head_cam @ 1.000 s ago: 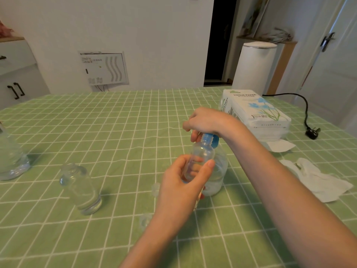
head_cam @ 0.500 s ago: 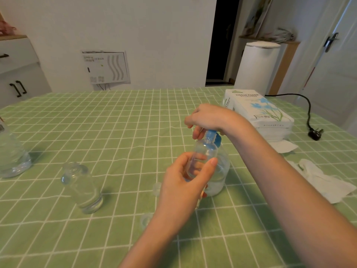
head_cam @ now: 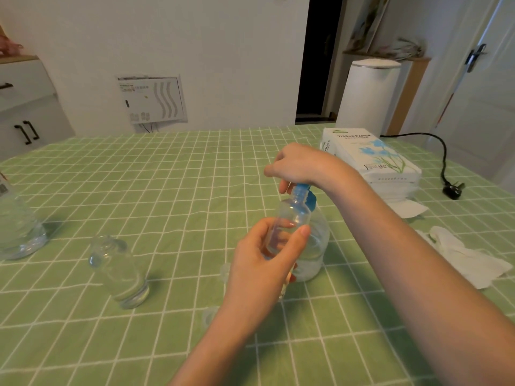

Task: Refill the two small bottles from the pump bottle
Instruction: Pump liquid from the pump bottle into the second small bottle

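Note:
My left hand (head_cam: 262,263) grips a small clear bottle (head_cam: 291,218) and holds it up with its open neck just under the blue pump head. The clear pump bottle (head_cam: 317,246) stands on the table right behind it, with some liquid in its base. My right hand (head_cam: 301,165) rests on top of the blue pump (head_cam: 308,197), fingers curled over it. A second small clear bottle (head_cam: 119,271) stands upright and uncapped to the left, apart from both hands.
A green checked cloth (head_cam: 167,190) covers the table. A large clear bottle (head_cam: 16,227) stands at the left edge. Two small clear caps (head_cam: 209,316) lie near my left wrist. A tissue pack (head_cam: 373,160), crumpled tissues (head_cam: 468,257) and a black plug (head_cam: 452,189) lie at right.
My right hand and the blue pump head have risen slightly. My left hand keeps the small bottle at the spout.

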### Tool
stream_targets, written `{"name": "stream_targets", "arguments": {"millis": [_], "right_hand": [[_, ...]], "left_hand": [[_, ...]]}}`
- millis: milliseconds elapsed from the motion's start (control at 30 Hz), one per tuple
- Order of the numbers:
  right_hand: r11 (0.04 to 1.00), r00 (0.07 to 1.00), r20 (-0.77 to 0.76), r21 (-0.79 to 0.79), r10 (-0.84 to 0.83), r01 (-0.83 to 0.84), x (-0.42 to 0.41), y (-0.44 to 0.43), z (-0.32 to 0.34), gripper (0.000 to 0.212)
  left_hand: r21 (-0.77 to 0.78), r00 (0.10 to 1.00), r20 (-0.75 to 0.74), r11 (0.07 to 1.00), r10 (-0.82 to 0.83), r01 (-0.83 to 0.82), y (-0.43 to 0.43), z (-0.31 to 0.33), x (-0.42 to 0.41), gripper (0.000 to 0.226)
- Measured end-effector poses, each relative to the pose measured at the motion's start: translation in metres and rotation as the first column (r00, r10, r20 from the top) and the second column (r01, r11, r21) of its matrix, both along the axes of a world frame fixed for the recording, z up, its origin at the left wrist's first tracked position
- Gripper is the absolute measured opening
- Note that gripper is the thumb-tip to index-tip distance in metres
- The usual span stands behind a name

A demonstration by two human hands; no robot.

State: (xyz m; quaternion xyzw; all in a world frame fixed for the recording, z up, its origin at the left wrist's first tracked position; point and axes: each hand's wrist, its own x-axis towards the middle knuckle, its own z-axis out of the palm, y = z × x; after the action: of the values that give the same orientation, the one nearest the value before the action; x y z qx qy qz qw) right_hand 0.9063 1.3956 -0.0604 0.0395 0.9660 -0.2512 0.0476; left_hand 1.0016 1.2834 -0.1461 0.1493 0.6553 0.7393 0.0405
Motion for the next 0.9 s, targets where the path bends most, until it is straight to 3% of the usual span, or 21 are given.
{"name": "stream_targets", "arguments": {"millis": [467, 900], "right_hand": [[0.998, 0.999, 0.054, -0.068, -0.002, 0.005, 0.003, -0.001, -0.012, 0.034], [1.0, 0.999, 0.038, 0.021, 0.022, -0.023, 0.002, -0.001, -0.001, 0.031]], "left_hand": [[-0.03, 0.999, 0.013, 0.999, 0.03, -0.029, 0.001, -0.005, 0.001, 0.039], [-0.02, 1.0, -0.005, 1.0, 0.019, -0.019, 0.001, 0.0, 0.0, 0.037]]}}
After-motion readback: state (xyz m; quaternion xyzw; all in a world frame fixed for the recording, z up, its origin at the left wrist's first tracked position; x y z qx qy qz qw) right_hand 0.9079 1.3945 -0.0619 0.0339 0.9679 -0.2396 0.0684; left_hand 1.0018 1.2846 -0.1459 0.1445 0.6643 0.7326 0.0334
